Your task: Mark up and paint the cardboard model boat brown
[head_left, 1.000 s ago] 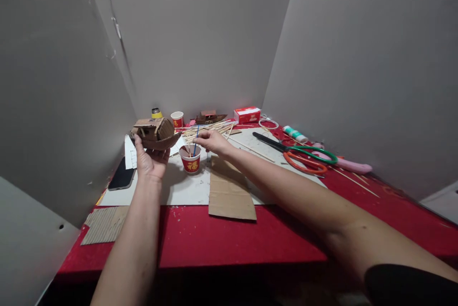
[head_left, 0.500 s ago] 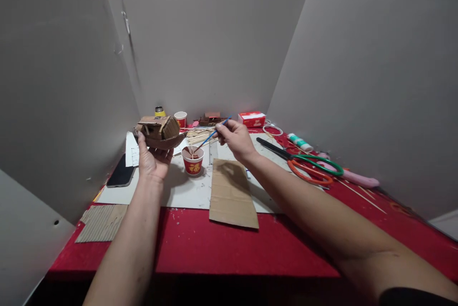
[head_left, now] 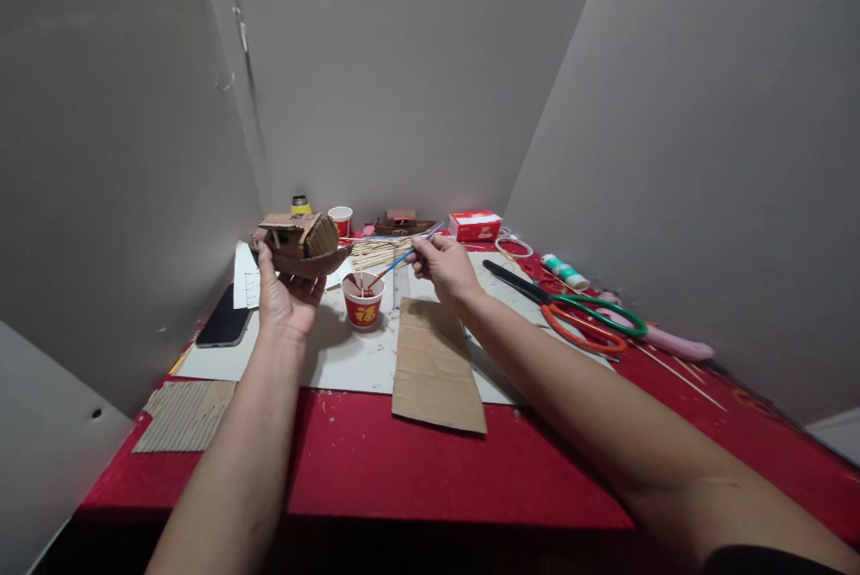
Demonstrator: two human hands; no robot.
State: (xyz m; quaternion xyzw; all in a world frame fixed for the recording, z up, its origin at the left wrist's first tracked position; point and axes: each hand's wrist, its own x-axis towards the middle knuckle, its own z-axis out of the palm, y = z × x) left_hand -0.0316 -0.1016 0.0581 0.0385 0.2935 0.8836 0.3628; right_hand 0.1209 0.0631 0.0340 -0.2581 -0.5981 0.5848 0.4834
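A brown cardboard model boat [head_left: 304, 244] with a cabin rests in my left hand [head_left: 288, 299], whose fingers close round its hull from below. My right hand [head_left: 444, 266] pinches a thin blue paintbrush [head_left: 401, 260]. The brush slants down to the left, its tip inside a red and white paper cup [head_left: 364, 303] with brown paint on its inner wall. A pale stick also stands in the cup. Below my right hand lies a flat piece of cardboard [head_left: 438, 369] on a white sheet [head_left: 342, 364].
Large scissors [head_left: 557, 299] with green and orange handles lie right, near a white and green bottle [head_left: 565, 272]. At the left are a phone [head_left: 225, 317] and corrugated cardboard [head_left: 184, 416]. Wooden sticks [head_left: 377, 253], another boat [head_left: 403, 224] and a red box [head_left: 474, 226] sit at the back.
My right hand has shifted slightly right and down, and the brush lies at a flatter slant, its tip still in the cup. The boat stays almost still in my left hand.
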